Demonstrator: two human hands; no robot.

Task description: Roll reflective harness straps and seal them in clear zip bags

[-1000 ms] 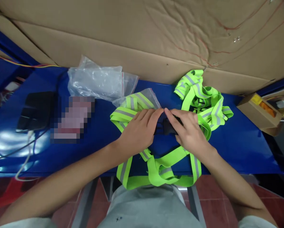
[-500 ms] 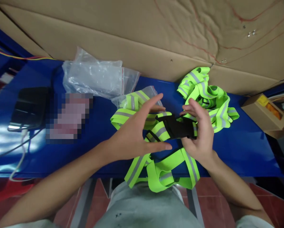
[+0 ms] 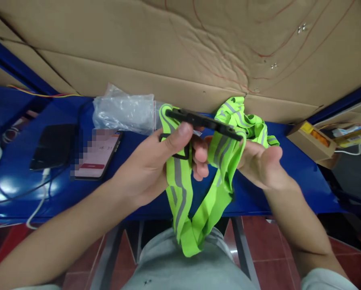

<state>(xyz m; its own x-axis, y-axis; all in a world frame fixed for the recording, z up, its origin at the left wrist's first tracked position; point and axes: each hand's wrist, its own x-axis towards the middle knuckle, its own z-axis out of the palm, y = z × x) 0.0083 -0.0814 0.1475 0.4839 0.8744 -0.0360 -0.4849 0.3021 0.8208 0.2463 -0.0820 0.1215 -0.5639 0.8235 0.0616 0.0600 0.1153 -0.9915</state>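
My left hand (image 3: 171,157) pinches a black plastic buckle (image 3: 204,121) between thumb and fingers, with neon-green reflective strap (image 3: 180,197) running over the same hand. A black slider ring (image 3: 185,152) on the strap sits by my left thumb. From both ends of the buckle the strap hangs in a long loop down toward my lap. My right hand (image 3: 262,161) is palm up at the buckle's right end. Its thumb stands apart, and its fingers reach behind the strap, partly hidden by it and seeming to touch it.
More green reflective strap (image 3: 256,125) lies heaped at the back. Clear plastic bags (image 3: 126,112) rest against the cardboard wall (image 3: 132,72). On the left are a phone (image 3: 96,157) and a black device (image 3: 53,145) with a cable. A small cardboard box (image 3: 310,143) stands right.
The buckle has come up off the lower position and turned edge-on, with its strap lifted along. My left hand has closed on it. My right hand has turned palm up.
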